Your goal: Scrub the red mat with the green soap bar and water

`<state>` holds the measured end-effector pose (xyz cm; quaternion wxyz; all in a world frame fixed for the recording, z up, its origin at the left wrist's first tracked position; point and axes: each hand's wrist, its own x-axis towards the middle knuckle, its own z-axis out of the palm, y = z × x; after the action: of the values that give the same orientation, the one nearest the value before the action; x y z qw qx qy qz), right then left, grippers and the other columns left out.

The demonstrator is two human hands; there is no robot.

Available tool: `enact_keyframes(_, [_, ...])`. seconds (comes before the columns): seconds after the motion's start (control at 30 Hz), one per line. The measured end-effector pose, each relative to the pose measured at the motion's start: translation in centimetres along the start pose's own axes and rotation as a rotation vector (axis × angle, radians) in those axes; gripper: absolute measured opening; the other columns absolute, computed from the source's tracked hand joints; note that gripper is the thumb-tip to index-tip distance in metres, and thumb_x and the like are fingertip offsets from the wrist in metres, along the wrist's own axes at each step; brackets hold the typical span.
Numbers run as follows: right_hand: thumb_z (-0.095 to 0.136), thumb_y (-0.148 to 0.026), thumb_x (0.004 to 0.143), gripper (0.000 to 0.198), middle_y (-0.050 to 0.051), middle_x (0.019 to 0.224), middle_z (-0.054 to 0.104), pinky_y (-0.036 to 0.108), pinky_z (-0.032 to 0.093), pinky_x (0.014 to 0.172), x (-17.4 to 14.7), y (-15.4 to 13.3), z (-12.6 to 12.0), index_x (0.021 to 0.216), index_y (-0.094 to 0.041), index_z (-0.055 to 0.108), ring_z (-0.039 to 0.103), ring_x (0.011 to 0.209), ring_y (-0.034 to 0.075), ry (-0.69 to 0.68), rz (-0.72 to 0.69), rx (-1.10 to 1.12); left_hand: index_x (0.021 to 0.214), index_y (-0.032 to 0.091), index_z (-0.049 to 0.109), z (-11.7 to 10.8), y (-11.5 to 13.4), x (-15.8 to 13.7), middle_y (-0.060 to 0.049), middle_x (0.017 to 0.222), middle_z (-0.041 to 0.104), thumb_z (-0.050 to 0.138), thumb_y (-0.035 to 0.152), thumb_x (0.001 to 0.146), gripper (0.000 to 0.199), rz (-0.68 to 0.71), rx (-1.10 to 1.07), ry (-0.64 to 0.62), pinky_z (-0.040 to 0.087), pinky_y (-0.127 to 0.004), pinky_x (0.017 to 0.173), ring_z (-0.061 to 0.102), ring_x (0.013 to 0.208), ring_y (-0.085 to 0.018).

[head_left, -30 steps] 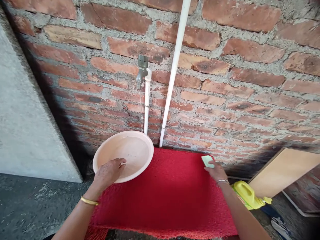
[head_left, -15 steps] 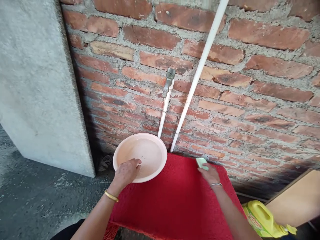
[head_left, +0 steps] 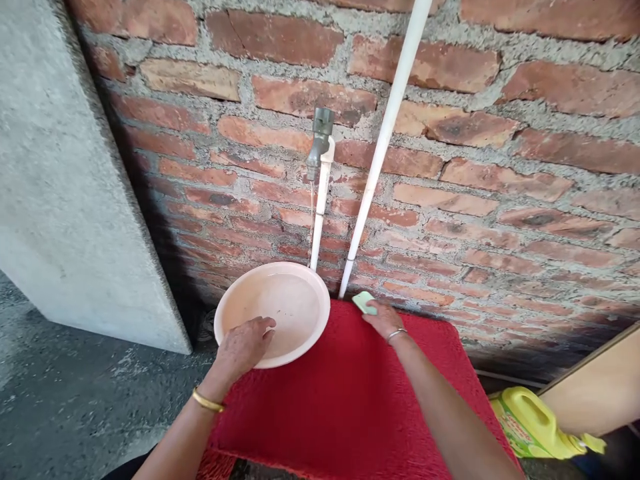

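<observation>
A round pale pink basin [head_left: 320,337] stands at the left end of a bright red, fuzzy cloth-covered surface [head_left: 340,393]. It holds shallow water with a few dark specks. My left hand [head_left: 245,347], with a gold bangle at the wrist, is over the basin's near left rim, fingers loosely stretched inward and nothing visible in them. Right of the basin, my right hand [head_left: 384,317] grips a small pale green block [head_left: 365,303] near the back edge of the red cloth. Whether it is soap or sponge I cannot tell.
A grey tap [head_left: 318,143] on a white pipe rises behind the basin, with a thin trickle below its spout. Another white pipe [head_left: 383,147] runs up the brick wall. A concrete slab [head_left: 100,200] stands left; a yellow jug [head_left: 537,423] lies lower right beside a tan board [head_left: 595,393].
My right hand has moved left toward the basin with the green block. My left hand stays over the basin rim. The view has shifted slightly, and a trickle now shows below the tap.
</observation>
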<state>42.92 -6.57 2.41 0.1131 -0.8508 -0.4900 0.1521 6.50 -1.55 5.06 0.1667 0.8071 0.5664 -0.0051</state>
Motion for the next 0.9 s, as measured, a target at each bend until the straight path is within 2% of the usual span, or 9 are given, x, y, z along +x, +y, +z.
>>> enact_keyframes(0.17, [0.059,-0.039,0.086,0.051,0.018,0.127,0.064,0.039,0.049,0.096,-3.1,13.6,-6.5,0.132,-0.019,0.065,0.066,0.111,0.030,0.116,0.358,-0.058,0.128,0.026,0.066,0.3,-0.2,0.2,-0.006,0.124,0.073,0.045,0.027,0.100,0.035,-0.010,0.004,-0.009,0.051,-0.037,0.094,0.068,0.115,-0.024])
enact_keyframes(0.27, [0.060,-0.047,0.083,0.057,0.028,0.128,0.061,0.045,0.052,0.088,-6.2,20.5,-8.6,0.130,-0.016,0.066,0.067,0.111,0.037,0.197,0.637,-0.070,0.128,0.027,0.066,0.6,-0.3,0.4,-0.006,0.123,0.073,0.044,0.027,0.100,0.035,-0.002,0.009,-0.001,0.052,-0.037,0.093,0.068,0.115,-0.024])
enact_keyframes(0.33, [0.061,-0.052,0.080,0.056,0.030,0.129,0.060,0.046,0.053,0.084,-7.7,23.4,-8.6,0.124,-0.018,0.068,0.067,0.111,0.039,0.267,0.786,-0.043,0.126,0.027,0.066,0.8,-0.4,0.5,-0.007,0.123,0.073,0.044,0.028,0.100,0.035,0.014,0.001,0.015,0.052,-0.037,0.093,0.069,0.114,-0.024])
enact_keyframes(0.4, [0.063,-0.055,0.078,0.053,0.027,0.123,0.064,0.046,0.053,0.086,-8.4,24.0,-7.9,0.117,-0.020,0.070,0.065,0.116,0.039,0.322,0.786,0.002,0.126,0.026,0.066,0.9,-0.4,0.5,-0.007,0.122,0.073,0.044,0.027,0.099,0.035,0.027,-0.014,0.028,0.052,-0.038,0.093,0.069,0.114,-0.024])
enact_keyframes(0.47, [0.065,-0.055,0.074,0.048,0.020,0.104,0.070,0.045,0.052,0.090,-8.6,22.1,-6.6,0.108,-0.021,0.070,0.062,0.119,0.038,0.343,0.670,0.066,0.125,0.025,0.066,0.8,-0.2,0.4,-0.008,0.122,0.073,0.044,0.026,0.098,0.034,0.039,-0.019,0.036,0.053,-0.039,0.093,0.069,0.114,-0.026])
enact_keyframes(0.57, [0.066,-0.051,0.074,0.041,0.008,0.081,0.070,0.041,0.052,0.087,-8.7,15.1,-4.2,0.102,-0.022,0.067,0.068,0.103,0.033,0.331,0.472,0.212,0.122,0.025,0.067,0.5,0.1,0.2,-0.008,0.122,0.073,0.044,0.025,0.098,0.034,0.055,-0.012,0.050,0.053,-0.040,0.093,0.069,0.113,-0.027])
enact_keyframes(0.67, [0.066,-0.047,0.077,0.037,0.006,0.092,0.069,0.035,0.052,0.082,-8.6,6.0,-1.3,0.104,-0.023,0.068,0.069,0.088,0.025,0.251,0.314,0.269,0.120,0.025,0.068,0.3,0.3,-0.1,-0.008,0.121,0.074,0.044,0.024,0.098,0.033,0.059,-0.020,0.071,0.053,-0.038,0.094,0.070,0.112,-0.026])
enact_keyframes(0.77, [0.069,-0.044,0.077,0.033,0.005,0.106,0.066,0.028,0.051,0.080,-8.5,-1.9,2.0,0.105,-0.025,0.069,0.068,0.087,0.019,0.171,0.191,0.251,0.119,0.025,0.069,0.1,0.3,-0.2,-0.008,0.121,0.074,0.044,0.024,0.097,0.033,0.070,-0.034,0.075,0.053,-0.039,0.094,0.070,0.111,-0.026])
enact_keyframes(0.9, [0.074,-0.044,0.077,0.033,0.003,0.109,0.063,0.026,0.049,0.081,-8.6,-8.1,6.0,0.105,-0.028,0.070,0.066,0.092,0.018,0.089,0.085,0.221,0.121,0.024,0.068,-0.2,0.3,-0.4,-0.009,0.123,0.073,0.043,0.023,0.098,0.034,0.075,-0.032,0.057,0.053,-0.041,0.095,0.069,0.113,-0.028])
